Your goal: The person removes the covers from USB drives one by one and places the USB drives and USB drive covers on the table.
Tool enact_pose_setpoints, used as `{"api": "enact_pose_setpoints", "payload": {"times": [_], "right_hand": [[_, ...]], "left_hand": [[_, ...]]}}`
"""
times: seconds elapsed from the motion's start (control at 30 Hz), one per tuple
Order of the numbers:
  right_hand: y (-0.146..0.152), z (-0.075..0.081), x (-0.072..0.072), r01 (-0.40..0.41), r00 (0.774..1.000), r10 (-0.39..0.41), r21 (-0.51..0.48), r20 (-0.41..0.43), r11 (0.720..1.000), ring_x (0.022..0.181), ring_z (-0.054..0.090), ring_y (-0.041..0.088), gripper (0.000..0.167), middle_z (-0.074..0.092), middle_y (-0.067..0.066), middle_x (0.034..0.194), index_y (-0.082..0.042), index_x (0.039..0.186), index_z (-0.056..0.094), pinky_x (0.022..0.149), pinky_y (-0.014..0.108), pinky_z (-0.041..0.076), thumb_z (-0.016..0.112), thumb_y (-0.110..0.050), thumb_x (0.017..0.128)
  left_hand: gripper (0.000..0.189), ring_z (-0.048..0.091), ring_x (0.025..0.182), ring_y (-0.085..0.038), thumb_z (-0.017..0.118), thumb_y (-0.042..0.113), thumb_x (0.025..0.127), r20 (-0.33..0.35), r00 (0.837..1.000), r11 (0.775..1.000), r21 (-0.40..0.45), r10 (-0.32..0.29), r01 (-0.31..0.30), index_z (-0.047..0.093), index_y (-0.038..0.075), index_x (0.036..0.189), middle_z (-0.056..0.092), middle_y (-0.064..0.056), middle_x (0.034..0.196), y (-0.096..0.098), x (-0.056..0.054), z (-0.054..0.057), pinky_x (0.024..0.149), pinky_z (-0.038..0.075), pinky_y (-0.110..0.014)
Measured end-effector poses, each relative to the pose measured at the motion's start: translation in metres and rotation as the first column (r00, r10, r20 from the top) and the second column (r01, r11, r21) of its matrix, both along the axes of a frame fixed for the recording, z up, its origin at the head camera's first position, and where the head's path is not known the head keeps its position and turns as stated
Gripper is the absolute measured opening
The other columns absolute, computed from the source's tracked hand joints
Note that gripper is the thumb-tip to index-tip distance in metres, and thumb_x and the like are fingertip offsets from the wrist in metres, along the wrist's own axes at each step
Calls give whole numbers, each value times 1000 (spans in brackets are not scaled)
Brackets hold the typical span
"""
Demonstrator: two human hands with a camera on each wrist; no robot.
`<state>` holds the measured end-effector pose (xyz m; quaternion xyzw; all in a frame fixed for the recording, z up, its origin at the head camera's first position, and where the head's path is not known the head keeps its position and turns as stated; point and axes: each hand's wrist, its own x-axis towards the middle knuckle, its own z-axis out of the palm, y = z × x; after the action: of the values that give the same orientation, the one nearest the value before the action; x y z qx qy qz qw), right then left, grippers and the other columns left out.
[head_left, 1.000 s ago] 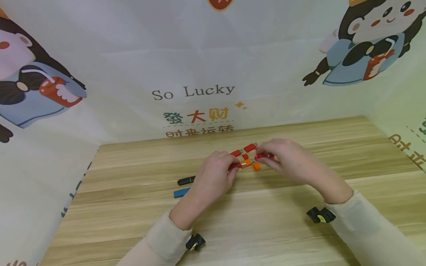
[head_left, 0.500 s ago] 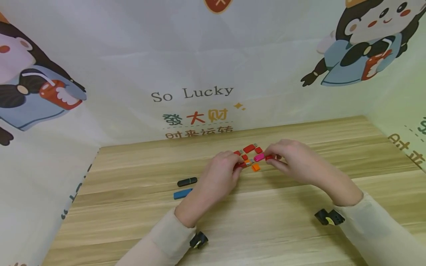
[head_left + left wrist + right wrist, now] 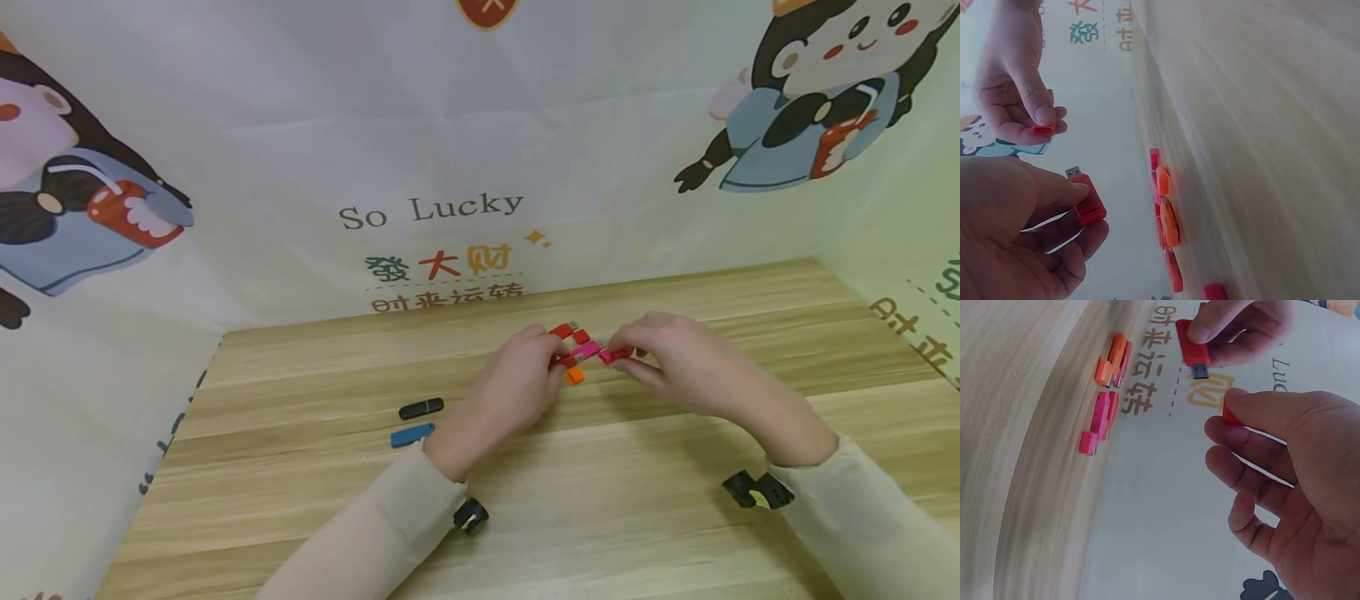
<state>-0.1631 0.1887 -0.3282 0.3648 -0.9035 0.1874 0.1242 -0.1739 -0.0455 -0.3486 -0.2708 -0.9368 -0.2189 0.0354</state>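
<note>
My left hand pinches a red USB stick between thumb and fingers, its metal plug bare. Thumb and forefinger of my right hand hold a small red cap, apart from the stick. Both hands are above the table, close to a group of uncapped sticks. In that group are a pink USB stick with its pink cap, an orange stick and an orange cap. Behind them in the head view are another red stick and a red cap.
Left of the left hand, a black USB stick and a blue one lie on the wooden table. A printed white backdrop rises behind the table and along its sides.
Both hands have shifted right, still holding the red stick and the red cap. More of the pink stick and cap shows now, while the left hand covers the orange stick in the head view.
</note>
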Motion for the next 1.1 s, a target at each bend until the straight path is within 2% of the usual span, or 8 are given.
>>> {"api": "enact_pose_setpoints", "payload": {"times": [0.2, 0.3, 0.43, 0.53, 0.7, 0.9, 1.1], "right_hand": [[6, 3, 2, 11, 1000, -11, 20, -1, 1000, 87, 69, 17, 14, 76, 0, 99, -10, 103, 80, 74, 38, 59, 85, -7, 90], [9, 2, 2, 2, 1000, -2, 19, -10, 1000, 88, 69, 17, 15, 76, -1, 100, -11, 103, 79, 74, 39, 58, 86, -7, 90], [11, 3, 2, -11, 1000, 11, 7, -19, 1000, 89, 70, 19, 15, 76, -2, 101, -12, 103, 79, 75, 41, 58, 85, -6, 90], [12, 3, 3, -10, 1000, 10, 2, -22, 1000, 89, 70, 18, 15, 75, -2, 101, -12, 103, 79, 75, 41, 58, 84, -5, 91], [14, 4, 4, -5, 1000, 5, -2, -25, 1000, 87, 69, 17, 15, 75, -2, 100, -11, 103, 79, 74, 40, 58, 85, -6, 90], [16, 4, 6, 5, 1000, -5, 2, -11, 1000, 86, 68, 17, 16, 75, -3, 99, -12, 103, 80, 73, 40, 58, 85, -6, 90], [17, 3, 6, 8, 1000, -8, 12, -5, 1000, 87, 69, 19, 16, 75, -3, 100, -11, 105, 80, 74, 41, 57, 85, -5, 90]], "left_hand": [[9, 60, 90, -12, 72, 13, 102, 50, 999, 1000, -24, 8, -7, 79, 11, 106, 68, 1, 102, 14, -12, -4, 81, 53, -24], [8, 61, 87, -11, 72, 14, 103, 66, 998, 999, -32, 8, -6, 79, 12, 105, 69, 4, 98, 21, -18, -7, 78, 52, -23], [8, 63, 87, -10, 73, 16, 103, 61, 998, 999, -52, 13, -9, 79, 13, 107, 73, 5, 100, 31, -23, -10, 76, 52, -25], [9, 67, 93, -11, 73, 19, 103, 58, 998, 996, -90, 29, -23, 79, 15, 109, 75, 5, 105, 39, -27, -12, 81, 55, -28], [9, 66, 93, -10, 74, 22, 103, 88, 995, 992, -117, 53, -43, 79, 18, 108, 74, 8, 104, 49, -34, -17, 82, 54, -28], [8, 64, 86, -10, 74, 24, 102, 97, 994, 990, -137, 46, -33, 79, 18, 103, 73, 9, 97, 60, -37, -22, 80, 52, -29], [9, 62, 82, -10, 75, 28, 102, 80, 995, 983, -181, 51, -36, 74, 20, 98, 70, 10, 90, 71, -36, -27, 84, 48, -35]]}}
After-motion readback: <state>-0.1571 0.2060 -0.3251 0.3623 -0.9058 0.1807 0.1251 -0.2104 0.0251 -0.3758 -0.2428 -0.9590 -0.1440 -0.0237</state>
